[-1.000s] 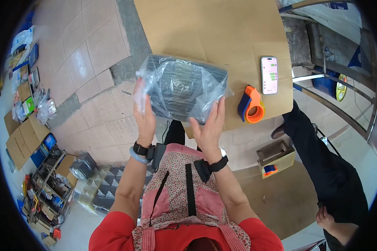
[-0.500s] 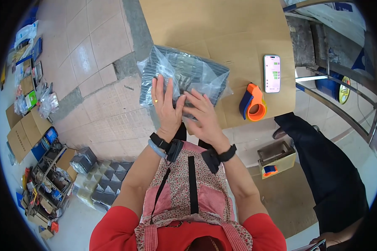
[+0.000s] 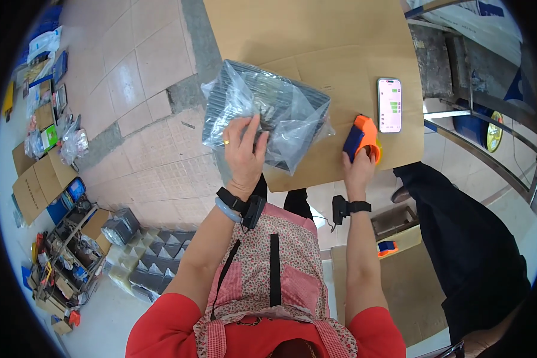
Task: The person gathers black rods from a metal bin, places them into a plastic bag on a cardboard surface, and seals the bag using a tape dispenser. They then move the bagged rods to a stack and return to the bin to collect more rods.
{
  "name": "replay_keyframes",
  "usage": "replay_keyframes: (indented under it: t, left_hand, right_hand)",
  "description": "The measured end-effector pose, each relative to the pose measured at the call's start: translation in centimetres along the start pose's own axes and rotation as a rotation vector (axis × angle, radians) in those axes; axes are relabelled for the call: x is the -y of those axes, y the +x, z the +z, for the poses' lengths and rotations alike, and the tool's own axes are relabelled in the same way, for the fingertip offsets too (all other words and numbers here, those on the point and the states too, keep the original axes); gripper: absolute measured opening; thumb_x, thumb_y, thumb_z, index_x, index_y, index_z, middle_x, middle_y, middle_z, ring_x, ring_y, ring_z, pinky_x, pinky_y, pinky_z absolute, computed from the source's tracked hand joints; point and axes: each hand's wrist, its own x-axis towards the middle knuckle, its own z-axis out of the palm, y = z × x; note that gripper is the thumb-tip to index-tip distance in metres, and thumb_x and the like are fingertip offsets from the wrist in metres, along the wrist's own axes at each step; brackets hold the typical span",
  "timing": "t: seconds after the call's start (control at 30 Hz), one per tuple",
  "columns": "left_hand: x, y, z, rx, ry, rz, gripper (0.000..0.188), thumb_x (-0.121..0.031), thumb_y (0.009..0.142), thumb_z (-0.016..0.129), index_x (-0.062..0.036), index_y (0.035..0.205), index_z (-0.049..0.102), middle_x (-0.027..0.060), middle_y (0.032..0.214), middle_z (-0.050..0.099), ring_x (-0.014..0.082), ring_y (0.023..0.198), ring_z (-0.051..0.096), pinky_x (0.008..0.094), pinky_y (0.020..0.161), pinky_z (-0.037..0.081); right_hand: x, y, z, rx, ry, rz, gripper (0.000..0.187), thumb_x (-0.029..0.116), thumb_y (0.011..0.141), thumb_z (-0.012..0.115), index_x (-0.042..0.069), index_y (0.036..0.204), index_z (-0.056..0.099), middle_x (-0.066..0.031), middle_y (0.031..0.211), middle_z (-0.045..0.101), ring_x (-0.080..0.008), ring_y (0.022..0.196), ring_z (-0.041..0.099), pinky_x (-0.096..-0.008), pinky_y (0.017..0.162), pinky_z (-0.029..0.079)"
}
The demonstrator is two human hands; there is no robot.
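A dark ribbed stack wrapped in clear plastic film (image 3: 298, 110) lies on the cardboard-covered table (image 3: 316, 30). My left hand (image 3: 244, 154) rests on the near side of this package, fingers spread over the loose film and gripping nothing. To the right, my right hand (image 3: 359, 172) is closed around an orange and blue tape dispenser (image 3: 361, 138), with fingers at its round orange ring. The dispenser is at the table's near right part. What the film covers shows only as dark ridges.
A phone with a lit screen (image 3: 389, 105) lies right of the dispenser. Below the table edge stands a box with another tape dispenser (image 3: 388, 247). A person's dark-clothed leg (image 3: 459, 221) is at the right. Wrapped dark stacks (image 3: 155, 262) sit on the floor at left.
My right hand has left the package, moved right and taken hold of the tape dispenser. My left hand stays on the film, its fingers a little more bent.
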Motion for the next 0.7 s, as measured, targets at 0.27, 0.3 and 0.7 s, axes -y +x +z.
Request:
replay_keyframes:
  t: [0.27, 0.3, 0.7]
  left_hand:
    - [-0.8, -0.9, -1.5, 0.067, 0.021, -0.058, 0.032, 0.0, 0.076, 0.055, 0.0012, 0.107, 0.056, 0.0151, 0.112, 0.054, 0.0324, 0.102, 0.05, 0.0387, 0.088, 0.039]
    - [-0.7, -1.0, -1.5, 0.056, 0.019, -0.073, 0.032, 0.0, 0.076, 0.055, 0.0012, 0.107, 0.056, 0.0151, 0.112, 0.054, 0.0324, 0.102, 0.05, 0.0387, 0.088, 0.039]
    - [2.7, -2.5, -2.9, 0.137, -0.324, 0.012, 0.026, 0.002, 0.069, 0.055, 0.0035, 0.095, 0.059, 0.0173, 0.102, 0.055, 0.0338, 0.092, 0.056, 0.0374, 0.078, 0.047]
  right_hand:
    - [6.8, -1.7, -10.8, 0.106, 1.059, -0.02, 0.044, 0.017, 0.07, 0.07, -0.001, 0.107, 0.053, -0.0098, 0.08, 0.061, -0.0152, 0.074, 0.059, -0.0276, 0.067, 0.048]
    - [8.8, -1.8, -12.5, 0.236, 1.121, -0.073, 0.046, 0.018, 0.069, 0.071, -0.002, 0.107, 0.053, -0.0072, 0.08, 0.061, -0.0115, 0.073, 0.058, -0.0261, 0.066, 0.047]
    - [20.2, 4.6, -10.5, 0.767, 0.977, -0.493, 0.053, 0.024, 0.059, 0.078, -0.003, 0.1, 0.057, -0.0003, 0.08, 0.06, -0.0057, 0.071, 0.052, -0.0214, 0.065, 0.044]
